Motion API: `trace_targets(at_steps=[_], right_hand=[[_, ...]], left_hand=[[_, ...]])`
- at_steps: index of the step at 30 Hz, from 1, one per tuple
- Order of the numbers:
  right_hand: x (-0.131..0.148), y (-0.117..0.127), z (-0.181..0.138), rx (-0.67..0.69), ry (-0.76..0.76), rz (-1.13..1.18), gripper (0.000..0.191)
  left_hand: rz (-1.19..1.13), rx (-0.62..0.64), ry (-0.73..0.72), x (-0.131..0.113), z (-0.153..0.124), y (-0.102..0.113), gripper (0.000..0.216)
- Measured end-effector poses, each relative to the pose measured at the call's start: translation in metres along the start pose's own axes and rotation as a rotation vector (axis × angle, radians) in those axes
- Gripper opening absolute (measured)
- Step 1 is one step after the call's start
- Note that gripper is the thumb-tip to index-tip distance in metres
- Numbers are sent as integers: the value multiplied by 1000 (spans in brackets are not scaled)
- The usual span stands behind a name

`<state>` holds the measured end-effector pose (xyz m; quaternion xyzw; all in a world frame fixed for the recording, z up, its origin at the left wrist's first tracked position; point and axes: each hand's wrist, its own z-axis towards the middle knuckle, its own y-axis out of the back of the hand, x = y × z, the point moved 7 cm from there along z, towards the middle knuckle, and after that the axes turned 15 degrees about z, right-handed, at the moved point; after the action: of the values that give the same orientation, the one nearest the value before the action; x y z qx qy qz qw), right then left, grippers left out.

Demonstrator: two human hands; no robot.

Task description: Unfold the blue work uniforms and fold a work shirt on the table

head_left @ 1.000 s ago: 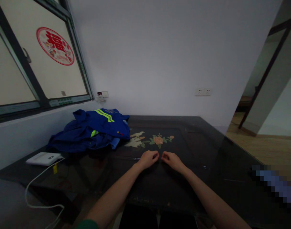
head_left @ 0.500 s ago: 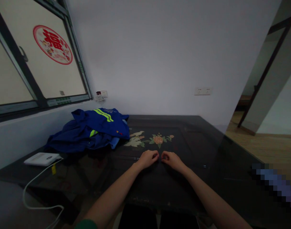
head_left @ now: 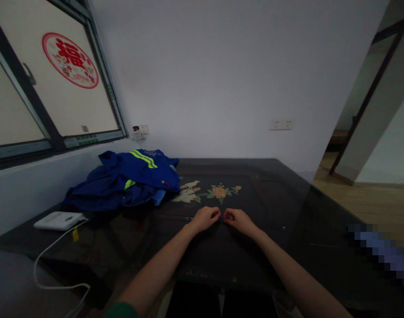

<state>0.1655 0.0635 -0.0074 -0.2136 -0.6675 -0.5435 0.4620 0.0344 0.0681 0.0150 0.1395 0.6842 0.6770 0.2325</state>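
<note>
My left hand (head_left: pixel 206 218) rests on the dark glossy table (head_left: pixel 222 256), its fingers curled in and closed. Just to its right, a small gap away, lies my right hand (head_left: pixel 239 220), also closed, with thumb and forefinger bent toward each other. Nothing shows in either hand. Beyond them, a painted flower with green leaves (head_left: pixel 219 192) and a pale bird design (head_left: pixel 188 193) decorate the tabletop.
Blue clothing with yellow-green reflective stripes (head_left: pixel 122 183) is heaped on the table's left. A white box-shaped device (head_left: pixel 58 220) with a white cable (head_left: pixel 58 240) sits near the left edge. A pixelated patch (head_left: pixel 381 247) covers something at right. Wall sockets (head_left: pixel 280 124) are behind.
The view has shifted very slightly. Both hands keep the same place and closed shape on the table.
</note>
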Motion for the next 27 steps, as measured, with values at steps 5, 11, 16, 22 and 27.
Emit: trace_targets(at_steps=[5, 11, 16, 22, 27], right_hand=[[1, 0, -1, 12, -25, -16, 12], [7, 2, -4, 18, -28, -30, 11], [6, 1, -4, 15, -29, -19, 10], [1, -1, -2, 10, 7, -29, 11], [1, -1, -3, 20, 4, -41, 11]], left_hand=[[-32, -39, 35, 11, 0, 4, 23], [-17, -15, 53, 12, -2, 3, 21], [-51, -36, 64, 11, -3, 4, 20], [-339, -471, 297, 75, 4, 45, 23], [-321, -908, 696, 189, -39, 108, 16]])
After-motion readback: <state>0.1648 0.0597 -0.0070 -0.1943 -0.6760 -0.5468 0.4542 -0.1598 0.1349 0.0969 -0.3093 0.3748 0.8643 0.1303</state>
